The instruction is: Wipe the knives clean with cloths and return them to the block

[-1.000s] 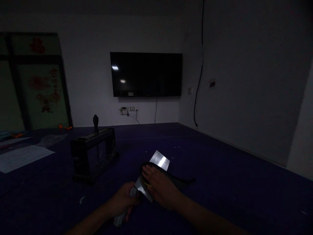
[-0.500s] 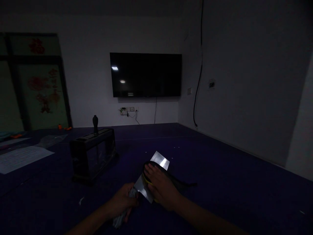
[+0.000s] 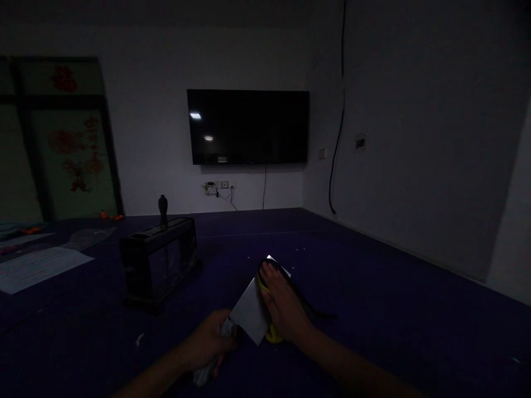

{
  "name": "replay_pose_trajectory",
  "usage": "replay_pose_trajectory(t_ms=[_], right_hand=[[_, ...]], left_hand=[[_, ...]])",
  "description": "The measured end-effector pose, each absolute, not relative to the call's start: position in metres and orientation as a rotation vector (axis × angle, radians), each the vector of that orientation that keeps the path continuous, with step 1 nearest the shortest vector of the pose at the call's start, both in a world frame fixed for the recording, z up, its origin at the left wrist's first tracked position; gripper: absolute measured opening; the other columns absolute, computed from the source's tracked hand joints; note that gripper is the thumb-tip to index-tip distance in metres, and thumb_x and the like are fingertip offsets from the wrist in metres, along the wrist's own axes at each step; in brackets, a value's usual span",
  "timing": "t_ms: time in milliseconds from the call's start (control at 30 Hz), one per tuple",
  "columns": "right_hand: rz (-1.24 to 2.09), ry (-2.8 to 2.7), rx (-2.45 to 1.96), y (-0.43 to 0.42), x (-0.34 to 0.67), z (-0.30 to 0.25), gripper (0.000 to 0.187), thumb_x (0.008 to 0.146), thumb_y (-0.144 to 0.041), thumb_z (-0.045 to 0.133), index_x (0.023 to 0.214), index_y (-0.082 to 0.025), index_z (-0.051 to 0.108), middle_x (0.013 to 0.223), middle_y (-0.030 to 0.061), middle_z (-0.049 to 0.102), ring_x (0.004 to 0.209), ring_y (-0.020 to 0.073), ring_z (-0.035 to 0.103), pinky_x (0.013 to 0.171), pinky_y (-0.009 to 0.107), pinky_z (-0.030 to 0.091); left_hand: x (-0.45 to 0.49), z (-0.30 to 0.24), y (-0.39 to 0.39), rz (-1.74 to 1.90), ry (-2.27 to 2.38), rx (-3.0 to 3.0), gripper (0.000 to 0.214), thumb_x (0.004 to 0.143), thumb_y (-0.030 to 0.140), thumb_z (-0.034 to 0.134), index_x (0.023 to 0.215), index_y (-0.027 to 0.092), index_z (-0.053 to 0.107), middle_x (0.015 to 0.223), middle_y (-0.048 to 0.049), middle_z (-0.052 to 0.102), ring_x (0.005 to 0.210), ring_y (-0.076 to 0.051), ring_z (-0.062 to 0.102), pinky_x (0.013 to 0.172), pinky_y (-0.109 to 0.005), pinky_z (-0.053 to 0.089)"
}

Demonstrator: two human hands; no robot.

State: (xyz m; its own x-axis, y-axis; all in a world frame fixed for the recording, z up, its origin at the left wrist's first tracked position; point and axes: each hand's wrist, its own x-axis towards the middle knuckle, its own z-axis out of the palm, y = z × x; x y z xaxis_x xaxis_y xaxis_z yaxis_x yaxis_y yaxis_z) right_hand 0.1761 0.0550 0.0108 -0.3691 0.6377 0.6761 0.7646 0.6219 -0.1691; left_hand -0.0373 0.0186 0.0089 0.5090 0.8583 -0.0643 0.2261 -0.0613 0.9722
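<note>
My left hand (image 3: 213, 340) is closed around the pale, patterned handle (image 3: 202, 375) of a tool with a wide, flat, rectangular metal blade (image 3: 250, 315). The blade points away from me and to the right. On top of it, my right hand (image 3: 284, 304) presses a black-and-yellow object (image 3: 274, 335), with the fingers laid together along its upper side. A thin black tail trails from this object to the right. The hand covers most of it, so I cannot make out its kind. Only a bright corner of the blade's far end shows beyond the fingers.
To the left stands a black frame-like case (image 3: 160, 265) with clear sides and a dark knob on top. Printed paper (image 3: 41, 268) and clear plastic (image 3: 89, 237) lie farther left on the dark purple surface (image 3: 373, 331). Small white scraps are scattered about. A television (image 3: 249, 127) hangs behind.
My right hand has slid away from me and slightly right along the blade, baring more metal near the handle. Glare on the blade has dulled. My left hand has hardly moved.
</note>
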Motion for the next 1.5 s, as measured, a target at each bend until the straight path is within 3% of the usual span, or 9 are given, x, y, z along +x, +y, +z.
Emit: replay_pose_trajectory(t_ms=[333,800,1200,1500], right_hand=[[-0.271,-2.04,-1.13,0.062,0.185,0.009,0.05,0.095,-0.032,0.024,0.141,-0.013,0.018,0.145,0.0093,0.026,0.134,0.0218,0.016,0.107,0.047,0.024],[-0.268,-1.964,-1.069,0.064,0.184,0.014,0.046,0.095,-0.033,0.026,0.137,-0.015,0.031,0.142,0.0098,0.032,0.132,0.022,0.023,0.106,0.048,0.025],[-0.362,-1.974,-1.074,0.066,0.188,0.006,0.047,0.094,-0.029,0.027,0.139,-0.016,0.026,0.141,0.01,0.034,0.131,0.0244,0.026,0.105,0.051,0.028],[-0.518,-2.311,-0.717,0.039,0.183,0.015,0.049,0.09,-0.022,0.035,0.137,-0.012,0.028,0.141,0.012,0.032,0.13,0.0219,0.028,0.106,0.043,0.029]], left_hand=[[-0.038,0.012,0.016,0.641,0.952,1.577,0.023,0.061,0.016,0.055,0.08,0.019,0.044,0.045,0.01,0.044,0.029,-0.004,0.037,0.03,-0.013,0.033],[-0.036,0.01,0.015,0.654,0.968,1.59,0.022,0.059,0.015,0.053,0.078,0.018,0.044,0.046,0.0104,0.043,0.028,-0.003,0.035,0.028,-0.014,0.034],[-0.036,0.008,0.015,0.775,0.932,1.492,0.019,0.053,0.015,0.053,0.069,0.018,0.044,0.042,0.0098,0.043,0.026,-0.005,0.036,0.026,-0.014,0.032],[-0.034,0.003,0.02,0.929,0.968,1.331,0.021,0.053,0.02,0.058,0.07,0.019,0.044,0.037,0.0111,0.041,0.023,-0.006,0.035,0.026,-0.016,0.033]])
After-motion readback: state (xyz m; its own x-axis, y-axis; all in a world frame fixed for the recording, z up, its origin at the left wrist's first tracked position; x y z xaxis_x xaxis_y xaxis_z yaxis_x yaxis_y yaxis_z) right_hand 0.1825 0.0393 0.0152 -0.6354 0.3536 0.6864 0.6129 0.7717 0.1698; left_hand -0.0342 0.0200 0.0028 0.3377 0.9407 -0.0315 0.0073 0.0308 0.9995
